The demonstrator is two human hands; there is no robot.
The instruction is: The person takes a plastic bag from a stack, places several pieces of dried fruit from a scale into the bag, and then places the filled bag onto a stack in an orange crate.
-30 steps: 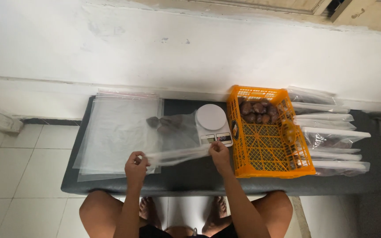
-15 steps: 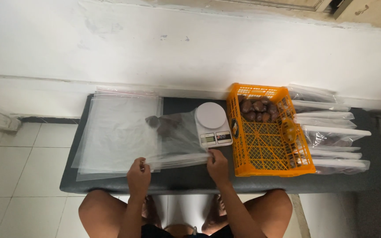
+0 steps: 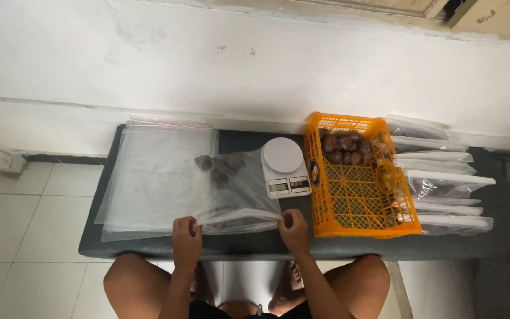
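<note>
Both hands pinch the open mouth of a clear plastic bag (image 3: 231,189) that lies on the dark bench (image 3: 149,251) near its front edge. The left hand (image 3: 186,235) has its fingers closed narrowly on the bag's left corner; the right hand (image 3: 294,224) grips the right corner the same way, thumb over curled fingers. A few dark brown round fruits (image 3: 218,167) sit inside the bag toward its far end. Just beside the bag on the right stands a white kitchen scale (image 3: 285,167), touching an orange plastic crate (image 3: 358,177) with more fruit in its far corner. A stack of empty clear bags (image 3: 154,171) covers the bench's left end; filled bags (image 3: 444,183) lie at the right end.
</note>
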